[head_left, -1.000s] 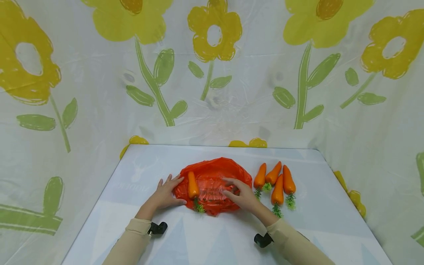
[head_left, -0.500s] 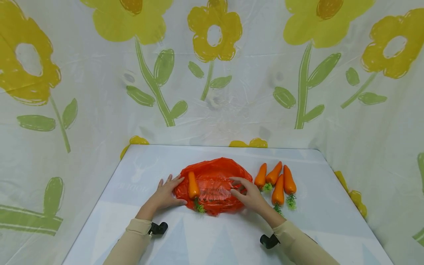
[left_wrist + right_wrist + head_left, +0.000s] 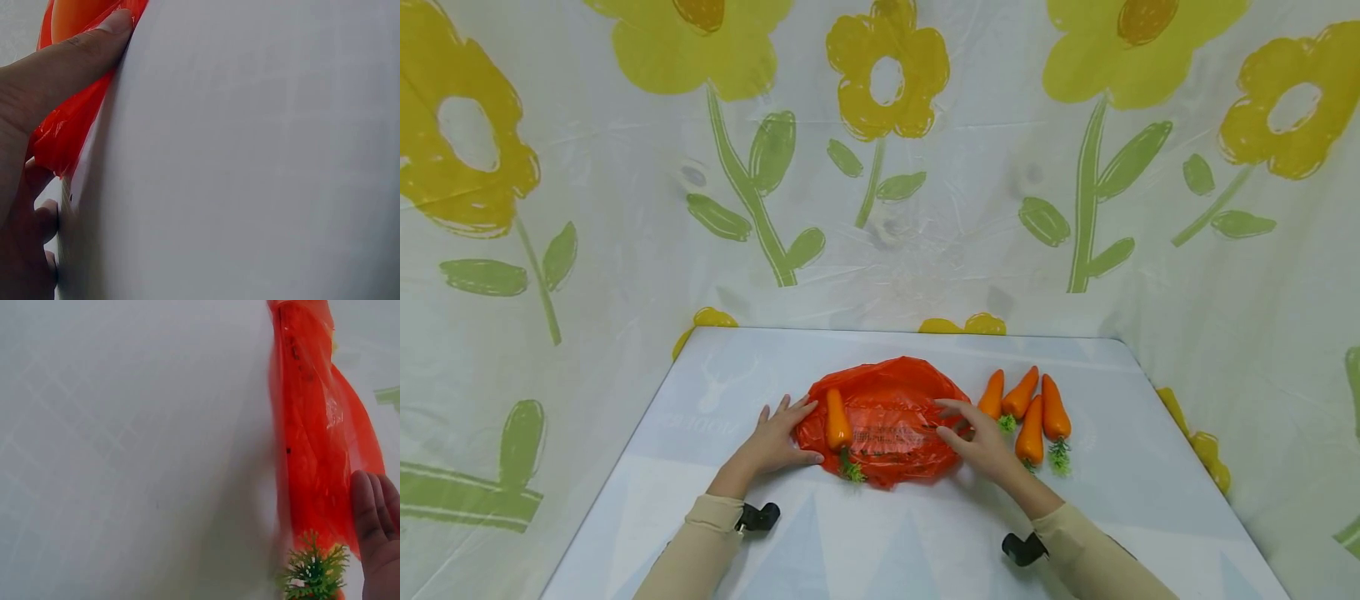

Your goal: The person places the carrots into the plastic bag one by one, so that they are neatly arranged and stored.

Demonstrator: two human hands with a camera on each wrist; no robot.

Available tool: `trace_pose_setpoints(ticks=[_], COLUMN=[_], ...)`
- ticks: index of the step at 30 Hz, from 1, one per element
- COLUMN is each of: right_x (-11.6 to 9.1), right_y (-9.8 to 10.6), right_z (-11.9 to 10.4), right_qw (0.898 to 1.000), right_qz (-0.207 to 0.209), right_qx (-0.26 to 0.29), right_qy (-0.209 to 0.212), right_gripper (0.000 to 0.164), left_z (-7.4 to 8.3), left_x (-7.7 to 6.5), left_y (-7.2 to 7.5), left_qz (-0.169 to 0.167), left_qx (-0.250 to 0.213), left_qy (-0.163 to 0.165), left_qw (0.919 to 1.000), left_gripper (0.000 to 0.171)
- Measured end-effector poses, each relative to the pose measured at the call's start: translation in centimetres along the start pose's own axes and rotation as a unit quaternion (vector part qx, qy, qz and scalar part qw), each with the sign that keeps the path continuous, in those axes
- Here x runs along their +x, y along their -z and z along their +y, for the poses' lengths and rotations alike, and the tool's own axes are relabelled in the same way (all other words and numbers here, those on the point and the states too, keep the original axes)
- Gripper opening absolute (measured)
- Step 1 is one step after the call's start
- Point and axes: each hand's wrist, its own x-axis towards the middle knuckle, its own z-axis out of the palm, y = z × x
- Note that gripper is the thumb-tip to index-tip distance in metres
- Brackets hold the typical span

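A crumpled red plastic bag (image 3: 887, 408) with dark print lies on the table in the head view. One orange carrot (image 3: 837, 423) with a green leafy top is on its left part. My left hand (image 3: 770, 440) rests at the bag's left edge, fingers spread; in the left wrist view its thumb (image 3: 75, 59) lies against the red plastic. Over the bag's right edge is my right hand (image 3: 988, 452), fingers loosely bent and holding nothing. Whether its fingertips touch the plastic, I cannot tell. The right wrist view shows the bag (image 3: 312, 431) beside those fingers (image 3: 372, 512).
Several more carrots (image 3: 1055, 408) lie right of the bag, close to my right hand, which partly hides some leafy tops. The white table (image 3: 850, 542) ends at a flower-printed curtain (image 3: 955, 233) at the back and sides. Each wrist carries a small black camera (image 3: 760, 517).
My right hand has drifted right, from over the bag's middle-right to its right edge, covering more of the nearest carrots' leaves. My left hand, the bag and the carrots have stayed put.
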Motion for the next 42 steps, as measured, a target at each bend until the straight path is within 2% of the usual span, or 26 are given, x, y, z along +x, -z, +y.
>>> trace_pose_setpoints(ticks=[11, 18, 23, 31, 42], right_x=[-0.8, -1.3, -1.7, -2.6, -3.2], right_y=[1.7, 2.7, 3.5, 4.8, 5.6], right_z=[1.1, 2.0, 2.6, 2.3, 2.4], right_qw=[1.0, 0.999, 0.999, 0.997, 0.996], right_qz=[0.012, 0.038, 0.049, 0.075, 0.087], right_qx=[0.021, 0.011, 0.01, -0.009, -0.009], right_qy=[-0.002, 0.012, -0.003, -0.002, -0.008], right_gripper=[0.047, 0.043, 0.042, 0.042, 0.039], left_z=[0.0, -0.1, 0.0, 0.1, 0.2], left_x=[0.1, 0.2, 0.2, 0.2, 0.0], left_y=[-0.1, -0.2, -0.2, -0.1, -0.1], left_qz=[-0.003, -0.003, -0.004, -0.007, -0.006], left_qx=[-0.001, 0.0, -0.002, 0.0, 0.0], left_qy=[0.009, 0.005, 0.006, 0.008, 0.014], left_qw=[1.0, 1.0, 1.0, 0.9999, 0.9999], left_gripper=[0.1, 0.1, 0.1, 0.1, 0.1])
